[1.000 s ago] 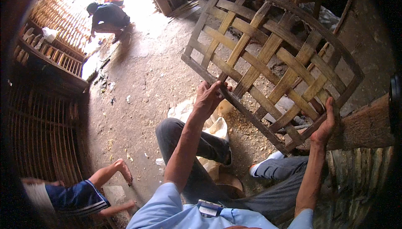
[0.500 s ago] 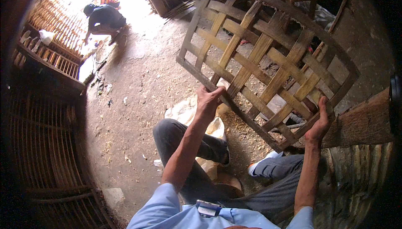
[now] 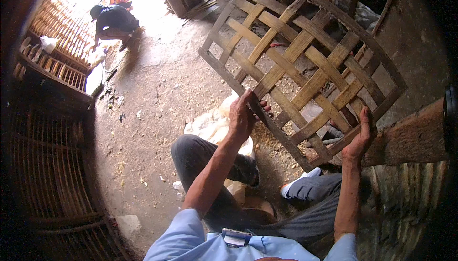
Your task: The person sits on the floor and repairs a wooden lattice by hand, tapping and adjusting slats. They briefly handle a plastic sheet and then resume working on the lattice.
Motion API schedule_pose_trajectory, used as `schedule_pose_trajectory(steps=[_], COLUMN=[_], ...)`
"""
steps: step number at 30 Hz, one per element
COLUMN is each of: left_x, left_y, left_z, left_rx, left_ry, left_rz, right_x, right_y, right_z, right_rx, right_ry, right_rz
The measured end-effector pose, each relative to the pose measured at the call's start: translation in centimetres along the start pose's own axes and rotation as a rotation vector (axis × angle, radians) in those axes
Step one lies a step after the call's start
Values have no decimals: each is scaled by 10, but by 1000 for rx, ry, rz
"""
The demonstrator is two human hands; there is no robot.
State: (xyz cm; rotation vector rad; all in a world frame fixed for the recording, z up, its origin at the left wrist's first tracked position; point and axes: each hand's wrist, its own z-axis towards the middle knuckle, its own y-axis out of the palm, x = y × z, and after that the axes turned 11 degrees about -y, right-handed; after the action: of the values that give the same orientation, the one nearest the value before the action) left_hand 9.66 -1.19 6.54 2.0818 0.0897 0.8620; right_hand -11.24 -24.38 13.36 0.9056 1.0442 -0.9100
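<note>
On the head camera, the left hand (image 3: 244, 117) has a snug grip on the lower left edge of a woven slatted panel (image 3: 307, 93), thumb on the near side, fingertips showing through a gap. Over on the right, the right hand (image 3: 359, 139) clasps the lower right edge, thumb pointing up, most of its fingers out of sight. And the panel hangs tilted between them, up above the littered floor (image 3: 152, 98), a pale sack (image 3: 210, 125) lying below the left hand.
</note>
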Motion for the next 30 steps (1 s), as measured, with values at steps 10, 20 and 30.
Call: schedule_pose_trajectory(steps=[10, 20, 30], left_x=[17, 24, -15], left_y=[-15, -25, 7], left_z=[2, 3, -7], left_rx=[81, -40, -18], left_ry=[91, 123, 2], left_rz=[116, 94, 345], right_x=[-20, -15, 7], right_y=[15, 7, 0], right_z=[-3, 1, 5], right_rx=[-3, 2, 96], right_ry=[99, 167, 38], right_rz=[196, 305, 162])
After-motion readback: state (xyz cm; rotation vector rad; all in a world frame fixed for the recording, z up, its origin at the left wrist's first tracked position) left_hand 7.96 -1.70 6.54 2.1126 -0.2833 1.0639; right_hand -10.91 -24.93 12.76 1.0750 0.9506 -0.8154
